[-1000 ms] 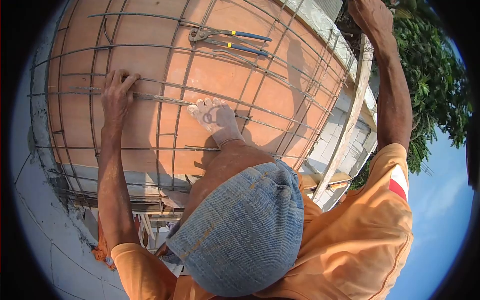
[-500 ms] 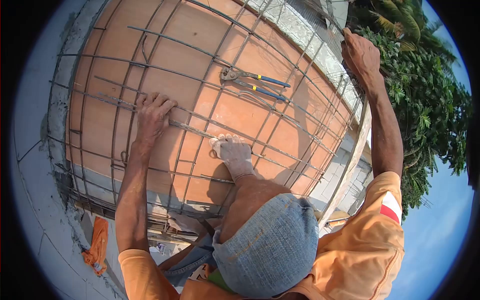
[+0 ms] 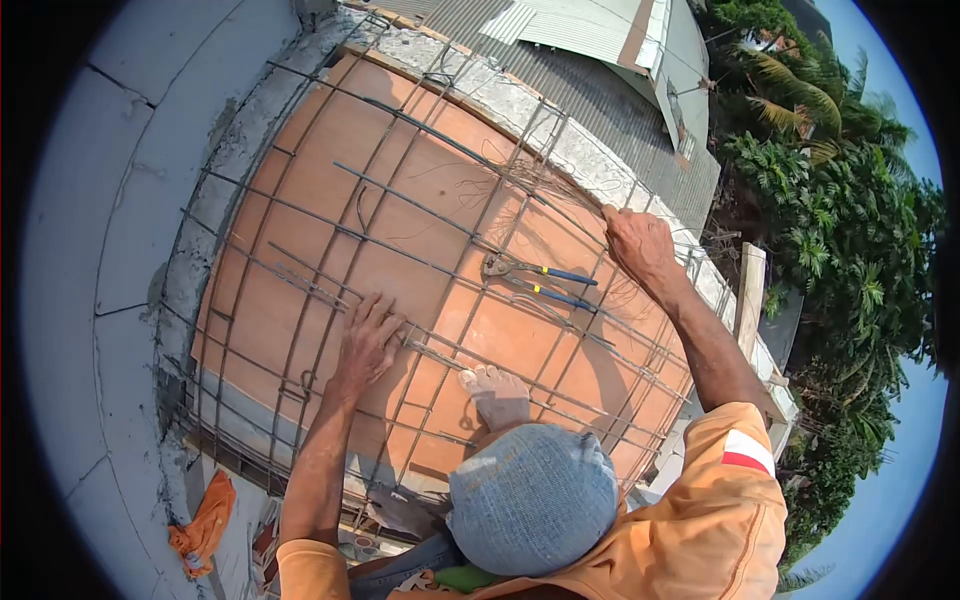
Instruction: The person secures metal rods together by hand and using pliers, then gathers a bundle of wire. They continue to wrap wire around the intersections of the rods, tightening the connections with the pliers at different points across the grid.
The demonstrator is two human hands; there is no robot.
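Note:
My left hand [image 3: 370, 345] is curled over a steel reinforcing bar [image 3: 435, 355] in the middle of the grid. My right hand [image 3: 645, 250] is closed at the far side, its fingertips pinching the end of a loose bundle of thin tie wire [image 3: 535, 178]. Between the hands, a pair of pincers [image 3: 540, 280] with blue and yellow handles lies on the bars, jaws pointing left. Below it my bare foot [image 3: 495, 392] is set down among the bars. My denim-covered knee [image 3: 535, 495] hides the near part of the grid.
Crossed bars spread over an orange-brown panel [image 3: 420, 205]. A rough concrete edge [image 3: 590, 150] runs along the far side, with a corrugated roof [image 3: 620, 105] beyond it. At left is a grey block wall [image 3: 110, 270]; an orange cloth [image 3: 203, 525] hangs low by it. A wooden post [image 3: 748, 300] stands at right.
The view has swung, bringing more of the roof and far edge into sight. My right hand is lower and closer in, still closed. My left hand stays on its bar; the pincers lie unmoved.

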